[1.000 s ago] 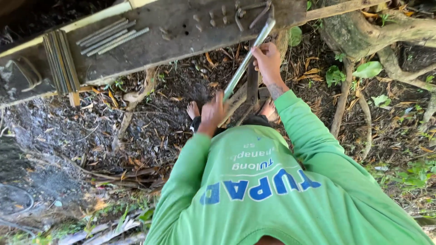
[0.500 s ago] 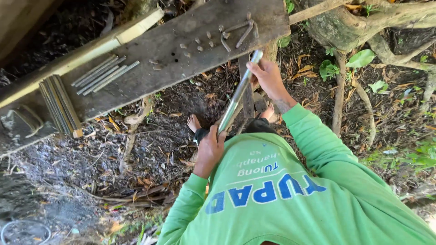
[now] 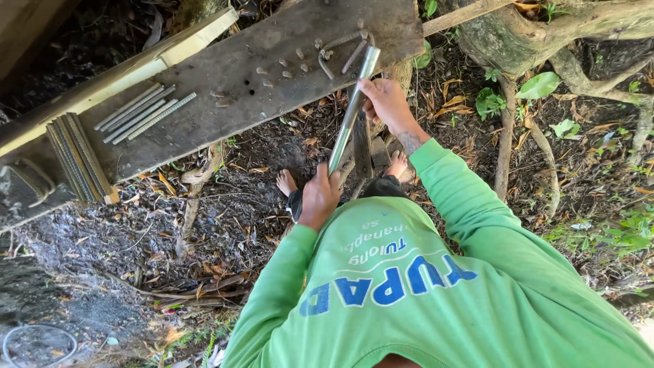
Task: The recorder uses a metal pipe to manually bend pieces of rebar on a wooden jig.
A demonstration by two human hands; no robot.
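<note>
Both the left hand (image 3: 320, 197) and the right hand (image 3: 385, 102) are closed around a shiny metal pipe (image 3: 352, 112) over the wooden plank (image 3: 225, 88).

Both hands are closed, left hand (image 3: 319, 197) near the body, right hand (image 3: 386, 102) stretched farther forward.

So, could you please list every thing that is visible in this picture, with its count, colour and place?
metal pipe: one, shiny silver, slanted from the plank edge down toward the body
wooden plank: one, dark grey, across the top
bent pegs: several, grey, on the plank by the pipe's top end
straight rods: about five, grey, lying on the plank's left part
rod bundle: one, dark, at the plank's left end
tree roots: several, brown, upper right
bare feet: two, on the leafy ground
left hand: grips the pipe's lower end
right hand: grips the pipe's upper part
</note>
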